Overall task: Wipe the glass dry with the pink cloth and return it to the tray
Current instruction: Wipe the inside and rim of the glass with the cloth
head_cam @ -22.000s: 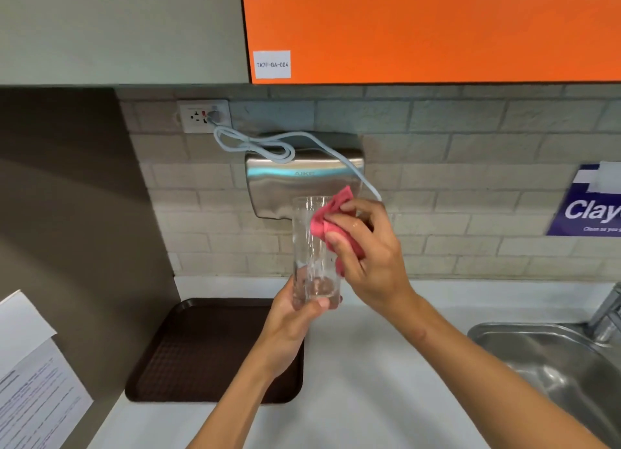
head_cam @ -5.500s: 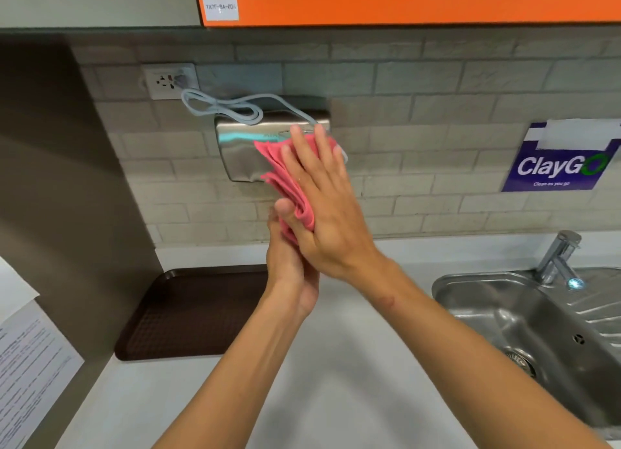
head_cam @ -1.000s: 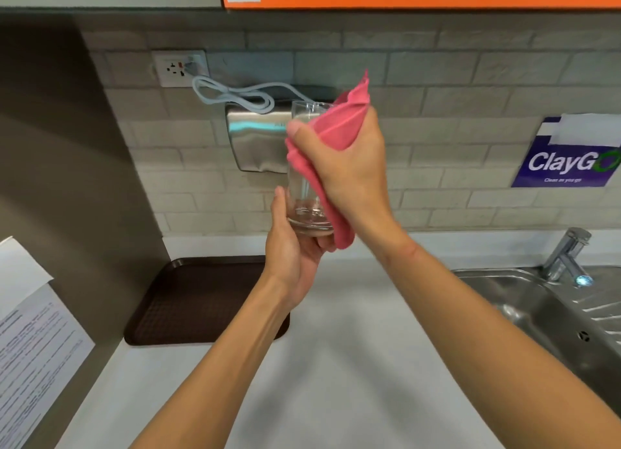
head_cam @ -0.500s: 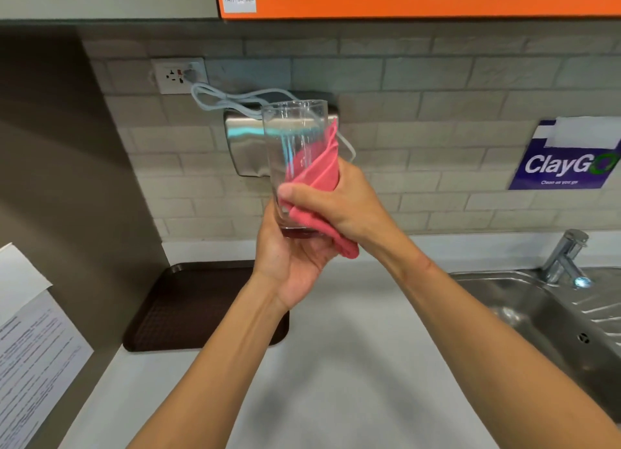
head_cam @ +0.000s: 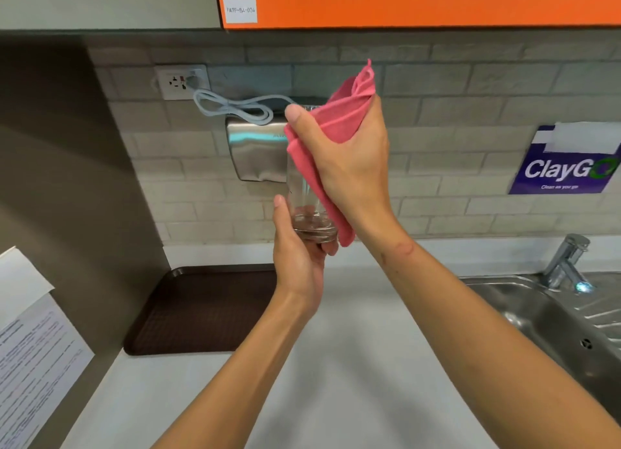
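The left hand cups the base of the glass, held upright above the counter, while the right hand clasps the pink cloth around the glass's upper wall; half a second ago this hand pressed the cloth low near the base, so the stroke has travelled up to the rim. Compared with the earliest frame, when the cloth only dabbed at the rim, it now wraps the outside, suggesting drying is well advanced. Behind and left, the brown tray lies bare, the return not yet made.
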`<act>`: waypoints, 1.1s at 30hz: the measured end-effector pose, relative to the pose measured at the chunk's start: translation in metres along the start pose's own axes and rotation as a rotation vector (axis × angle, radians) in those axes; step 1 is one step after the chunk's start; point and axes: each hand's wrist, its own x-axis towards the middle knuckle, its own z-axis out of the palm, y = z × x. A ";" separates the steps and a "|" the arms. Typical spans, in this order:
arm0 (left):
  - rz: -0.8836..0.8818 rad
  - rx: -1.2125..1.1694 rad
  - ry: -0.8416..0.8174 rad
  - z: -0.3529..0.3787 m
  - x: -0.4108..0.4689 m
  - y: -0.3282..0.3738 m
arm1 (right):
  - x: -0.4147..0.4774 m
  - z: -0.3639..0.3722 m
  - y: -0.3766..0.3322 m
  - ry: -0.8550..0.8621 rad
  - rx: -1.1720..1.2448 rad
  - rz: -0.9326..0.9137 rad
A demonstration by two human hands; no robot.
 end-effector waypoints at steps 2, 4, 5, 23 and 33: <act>-0.024 -0.042 0.002 0.003 0.004 0.004 | -0.005 0.002 0.002 -0.035 0.011 0.063; -0.013 -0.098 -0.013 0.004 0.009 0.010 | -0.026 0.010 0.010 -0.097 0.001 0.116; -0.010 -0.103 -0.018 0.003 0.010 0.012 | -0.038 0.014 0.016 -0.095 -0.028 0.117; -0.205 -0.154 -0.151 -0.024 0.008 0.005 | -0.044 -0.004 0.037 -0.251 -0.024 0.224; -0.215 -0.114 -0.042 -0.014 0.000 -0.001 | -0.073 0.006 0.047 -0.039 -0.115 0.100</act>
